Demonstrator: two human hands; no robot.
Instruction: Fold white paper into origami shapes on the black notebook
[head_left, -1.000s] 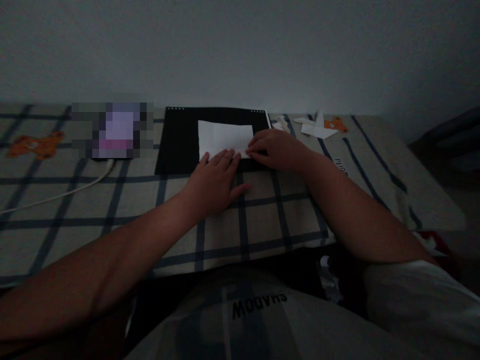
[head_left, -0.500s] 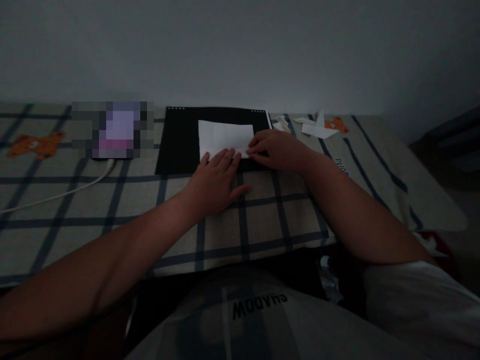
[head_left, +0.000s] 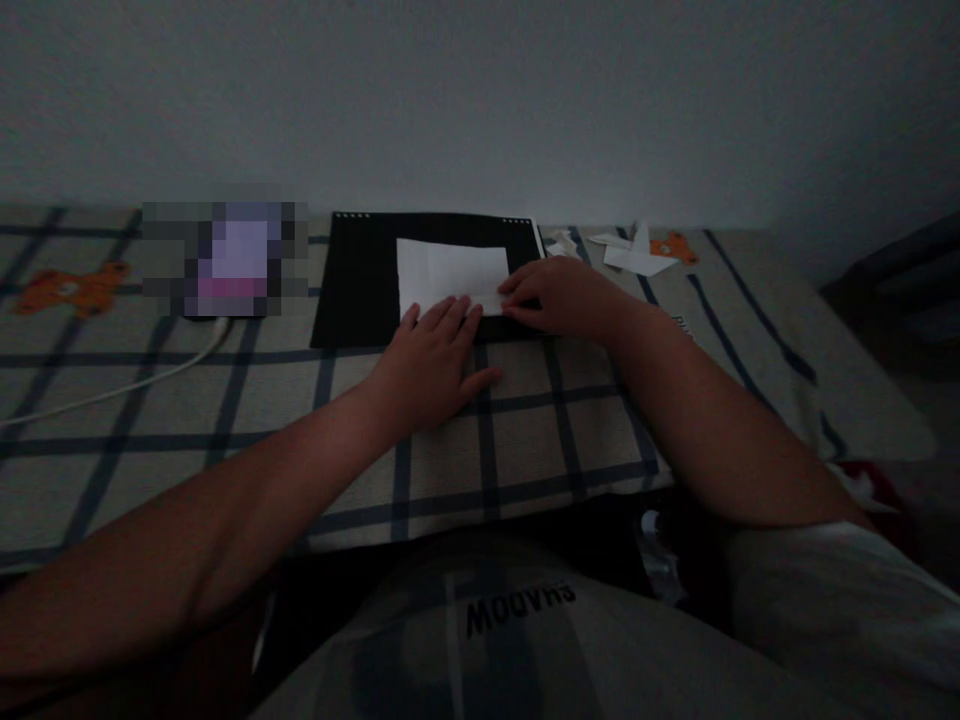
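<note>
A white sheet of paper (head_left: pixel 454 272) with faint crease lines lies on a black notebook or folder (head_left: pixel 360 290) that has punched holes along its far edge. My left hand (head_left: pixel 431 355) rests with its fingers spread over the paper's near edge, the thumb out to the right on the cloth. At the near right corner, my right hand (head_left: pixel 566 297) has thumb and fingers closed on the paper. That corner is partly hidden by the fingertips.
A folded white paper shape (head_left: pixel 641 255) and a crumpled paper scrap (head_left: pixel 562 243) lie to the right. On the left is a blurred-out phone (head_left: pixel 236 260) with a white cable (head_left: pixel 150 382). A checked cloth (head_left: pixel 337 450) covers the table, which meets a wall (head_left: pixel 450 110).
My right hand has slid slightly to the right along the paper's near edge. My left hand and the paper have stayed in place.
</note>
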